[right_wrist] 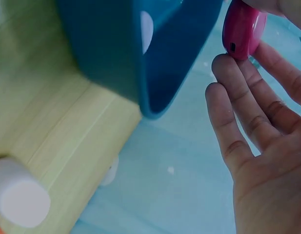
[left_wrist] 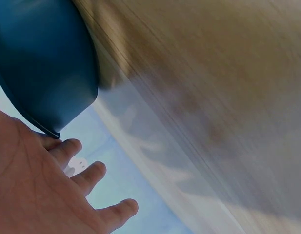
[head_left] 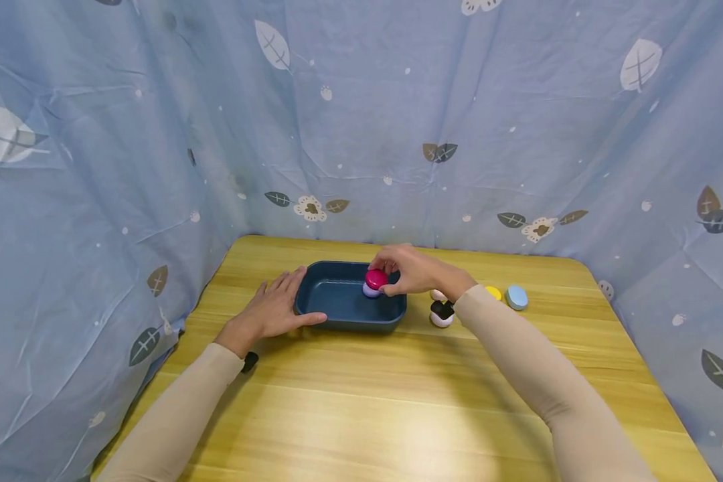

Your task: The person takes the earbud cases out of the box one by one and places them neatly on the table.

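Between thumb and fingertips, my right hand [head_left: 412,270] pinches a round, glossy magenta case [head_left: 376,279] with a small dark slot in its side, clearer in the right wrist view [right_wrist: 243,30]. It is over the right part of a dark blue rectangular tray [head_left: 337,304]. A lavender round piece [head_left: 371,290] lies inside the tray, partly hidden under the magenta case in the head view. My left hand [head_left: 280,309] rests at the tray's left end, fingers extended along the rim and thumb over the near edge. In the left wrist view, its fingers [left_wrist: 91,175] are spread beside the tray wall.
Right of the tray on the wooden table [head_left: 361,402] stand a white round piece [head_left: 441,320], a pale pink one [head_left: 438,294], a yellow one [head_left: 493,292] and a light blue one [head_left: 517,297]. My right forearm crosses close by them. A patterned blue curtain [head_left: 385,120] surrounds the table's back and sides.
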Action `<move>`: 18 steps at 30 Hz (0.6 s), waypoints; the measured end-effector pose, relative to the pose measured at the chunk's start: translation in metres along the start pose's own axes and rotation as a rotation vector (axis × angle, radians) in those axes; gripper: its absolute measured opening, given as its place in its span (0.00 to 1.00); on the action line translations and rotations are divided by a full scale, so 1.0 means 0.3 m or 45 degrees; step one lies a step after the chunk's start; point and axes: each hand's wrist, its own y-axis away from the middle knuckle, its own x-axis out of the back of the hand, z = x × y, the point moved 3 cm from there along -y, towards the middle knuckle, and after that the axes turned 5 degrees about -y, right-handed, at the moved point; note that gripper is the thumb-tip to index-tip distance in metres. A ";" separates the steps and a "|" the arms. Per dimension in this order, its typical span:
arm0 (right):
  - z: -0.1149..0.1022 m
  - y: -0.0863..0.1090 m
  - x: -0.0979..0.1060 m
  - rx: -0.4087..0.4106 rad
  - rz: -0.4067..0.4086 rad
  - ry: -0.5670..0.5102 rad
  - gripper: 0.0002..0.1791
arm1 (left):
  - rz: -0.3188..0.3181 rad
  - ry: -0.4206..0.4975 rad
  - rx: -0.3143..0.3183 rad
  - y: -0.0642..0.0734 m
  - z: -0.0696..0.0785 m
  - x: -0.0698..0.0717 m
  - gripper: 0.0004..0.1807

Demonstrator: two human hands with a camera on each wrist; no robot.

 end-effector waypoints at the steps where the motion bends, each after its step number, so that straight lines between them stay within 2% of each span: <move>1: 0.004 0.013 0.003 0.003 0.007 -0.005 0.25 | 0.003 0.001 -0.001 0.001 -0.001 0.000 0.77; 11: 0.066 0.165 0.040 -0.139 0.090 -0.040 0.24 | 0.008 0.005 -0.013 0.006 -0.002 -0.002 0.76; 18: 0.123 0.280 0.066 -0.192 0.139 -0.049 0.23 | 0.013 0.010 -0.013 0.005 -0.006 -0.002 0.76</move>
